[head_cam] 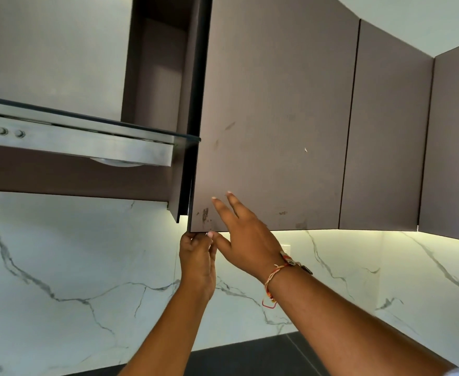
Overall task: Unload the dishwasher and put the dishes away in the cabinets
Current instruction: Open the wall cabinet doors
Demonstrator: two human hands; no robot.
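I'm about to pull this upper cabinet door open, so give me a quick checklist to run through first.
1. Left hand grip on cabinet door bottom corner: ok.
2. Right hand fingers flat on door face: ok.
3. Door ajar at its left edge: ok.
4. Swing clear of the range hood: cannot tell.
5. Shelf space inside: cannot tell, interior hidden.
6. Dish in hand to put away: not ok, none held.

L grip [197, 252] curled, R grip [246, 240] flat
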